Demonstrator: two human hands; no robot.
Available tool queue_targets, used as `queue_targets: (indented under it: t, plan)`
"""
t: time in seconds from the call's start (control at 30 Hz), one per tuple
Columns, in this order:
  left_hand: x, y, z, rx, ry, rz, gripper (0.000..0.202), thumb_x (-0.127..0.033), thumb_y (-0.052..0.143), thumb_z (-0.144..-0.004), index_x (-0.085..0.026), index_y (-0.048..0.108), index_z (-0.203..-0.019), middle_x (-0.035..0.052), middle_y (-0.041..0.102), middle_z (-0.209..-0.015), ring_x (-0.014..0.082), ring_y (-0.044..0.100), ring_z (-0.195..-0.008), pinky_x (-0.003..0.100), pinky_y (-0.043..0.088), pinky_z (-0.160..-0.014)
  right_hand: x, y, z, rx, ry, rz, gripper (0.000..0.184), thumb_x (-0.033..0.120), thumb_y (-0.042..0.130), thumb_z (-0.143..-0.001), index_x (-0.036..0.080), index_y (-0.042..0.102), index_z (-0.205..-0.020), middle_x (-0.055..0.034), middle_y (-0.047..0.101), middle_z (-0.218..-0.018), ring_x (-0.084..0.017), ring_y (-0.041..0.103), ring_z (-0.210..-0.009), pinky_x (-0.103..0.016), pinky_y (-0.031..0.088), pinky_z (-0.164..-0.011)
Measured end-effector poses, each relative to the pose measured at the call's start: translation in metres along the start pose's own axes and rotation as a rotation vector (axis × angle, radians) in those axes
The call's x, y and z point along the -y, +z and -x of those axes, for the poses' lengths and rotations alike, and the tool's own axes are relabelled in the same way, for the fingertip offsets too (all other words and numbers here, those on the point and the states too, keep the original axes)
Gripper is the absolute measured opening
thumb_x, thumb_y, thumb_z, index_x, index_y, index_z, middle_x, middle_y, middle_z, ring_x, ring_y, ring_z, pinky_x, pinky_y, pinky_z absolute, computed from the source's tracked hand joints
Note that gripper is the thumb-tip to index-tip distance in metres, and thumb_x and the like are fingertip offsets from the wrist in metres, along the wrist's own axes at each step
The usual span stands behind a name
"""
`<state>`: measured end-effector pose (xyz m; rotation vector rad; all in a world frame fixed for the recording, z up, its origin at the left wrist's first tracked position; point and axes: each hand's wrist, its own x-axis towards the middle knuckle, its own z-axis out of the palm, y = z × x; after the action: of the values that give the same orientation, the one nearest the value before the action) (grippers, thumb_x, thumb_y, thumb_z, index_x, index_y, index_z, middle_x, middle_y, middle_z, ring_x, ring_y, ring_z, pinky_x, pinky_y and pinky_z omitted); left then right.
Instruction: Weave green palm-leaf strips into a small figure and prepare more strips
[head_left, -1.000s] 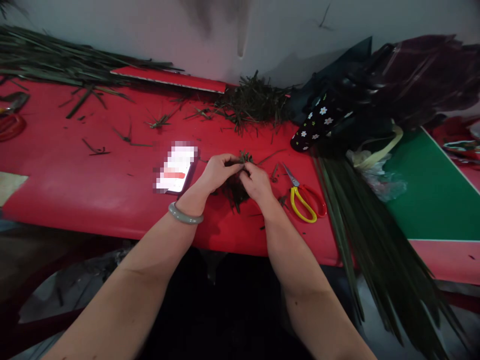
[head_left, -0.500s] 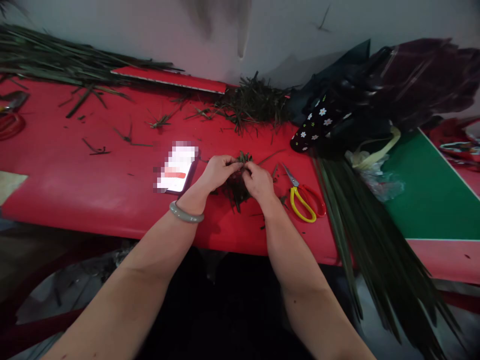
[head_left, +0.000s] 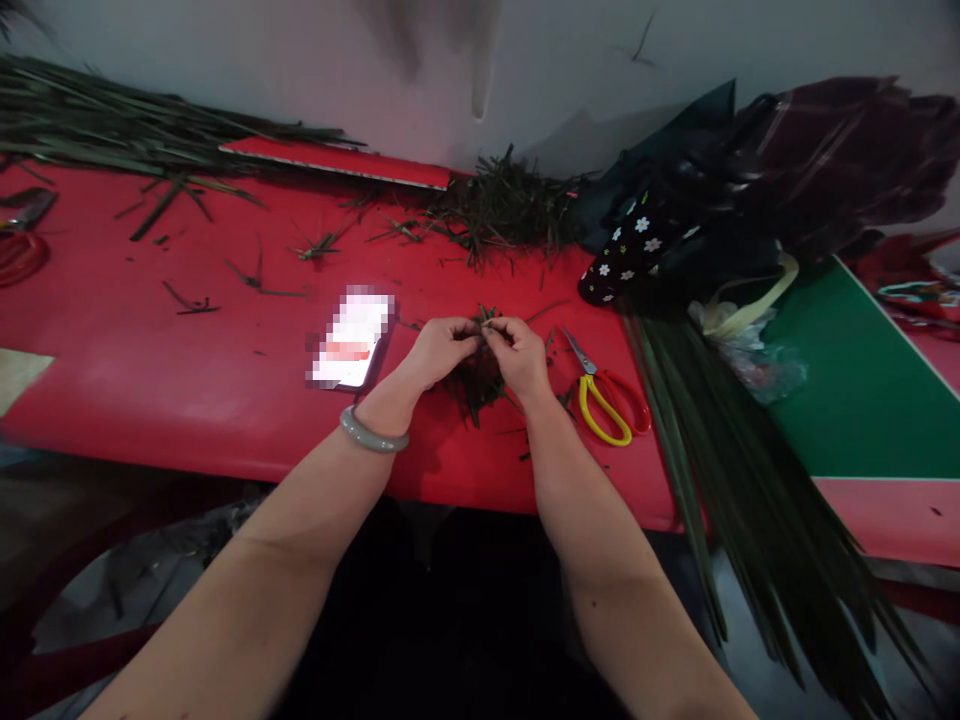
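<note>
Forearms reach from my side over the red surface, where my left hand and right hand meet, fingers pinched shut on a small woven leaf piece; it looks partly woven, though I can't tell clearly. Scissors lie just right, a phone left, leaf scraps and long fronds farther off, uncut.

A long red table stood against a plain pale wall. A green board lay at the table's far right end. Under the table it was dark. The light was soft.
</note>
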<state>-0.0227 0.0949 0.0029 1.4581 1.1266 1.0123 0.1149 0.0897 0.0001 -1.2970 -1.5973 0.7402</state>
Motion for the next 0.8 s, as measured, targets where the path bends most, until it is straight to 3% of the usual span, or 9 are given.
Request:
queue_targets:
  t: [0.27, 0.37, 0.47, 0.6, 0.7, 0.8]
  plan:
    - [-0.009, 0.003, 0.001, -0.008, 0.020, -0.076, 0.015, -0.016, 0.048, -0.067, -0.014, 0.060, -0.075, 0.0002, 0.057, -0.063, 0.0080, 0.048, -0.053, 0.022, 0.037, -0.052, -0.002, -0.003, -0.003, -0.082, 0.050, -0.002, 0.022, 0.034, 0.048, -0.075, 0.017, 0.061, -0.081, -0.0043, 0.063, -0.080, -0.017, 0.058, -0.079, -0.030, 0.045, -0.074]
    - [-0.008, 0.001, 0.001, -0.093, 0.021, -0.130, 0.015, -0.016, 0.049, -0.066, -0.014, 0.060, -0.076, 0.0006, 0.058, -0.064, 0.0085, 0.049, -0.056, 0.021, 0.037, -0.054, -0.012, -0.017, -0.009, -0.173, 0.008, 0.143, 0.028, 0.032, 0.042, -0.078, 0.016, 0.060, -0.093, -0.0073, 0.064, -0.091, -0.018, 0.058, -0.088, -0.033, 0.044, -0.081]
    - [-0.006, -0.001, 0.000, -0.161, 0.022, -0.132, 0.015, -0.019, 0.049, -0.068, -0.013, 0.059, -0.077, 0.0008, 0.059, -0.066, 0.0089, 0.051, -0.058, 0.021, 0.037, -0.054, -0.025, -0.034, -0.015, -0.268, -0.007, 0.410, 0.035, 0.019, 0.038, -0.077, 0.016, 0.057, -0.106, -0.0086, 0.060, -0.108, -0.018, 0.053, -0.101, -0.036, 0.039, -0.092]
    - [-0.004, -0.001, -0.001, -0.190, 0.049, -0.095, 0.015, -0.022, 0.051, -0.070, -0.014, 0.060, -0.078, 0.0014, 0.060, -0.069, 0.0087, 0.052, -0.061, 0.020, 0.038, -0.056, -0.037, -0.039, -0.014, -0.124, 0.041, 0.673, 0.047, 0.007, 0.036, -0.070, 0.018, 0.056, -0.111, -0.0065, 0.053, -0.122, -0.021, 0.044, -0.115, -0.041, 0.034, -0.098]
    - [-0.003, 0.000, -0.001, -0.197, 0.062, -0.060, 0.014, -0.023, 0.052, -0.070, -0.014, 0.060, -0.077, 0.0018, 0.060, -0.070, 0.0084, 0.052, -0.061, 0.020, 0.038, -0.056, -0.037, -0.031, -0.011, -0.015, 0.099, 0.774, 0.049, 0.007, 0.037, -0.071, 0.024, 0.055, -0.113, -0.0025, 0.051, -0.125, -0.026, 0.035, -0.121, -0.047, 0.036, -0.094]
    - [-0.003, 0.001, 0.001, -0.190, 0.053, -0.029, 0.014, -0.023, 0.053, -0.070, -0.014, 0.060, -0.077, 0.0010, 0.058, -0.067, 0.0078, 0.050, -0.058, 0.019, 0.037, -0.053, -0.033, -0.027, -0.009, -0.006, 0.131, 0.830, 0.041, 0.012, 0.038, -0.076, 0.026, 0.058, -0.109, -0.0025, 0.055, -0.119, -0.028, 0.035, -0.119, -0.048, 0.036, -0.091]
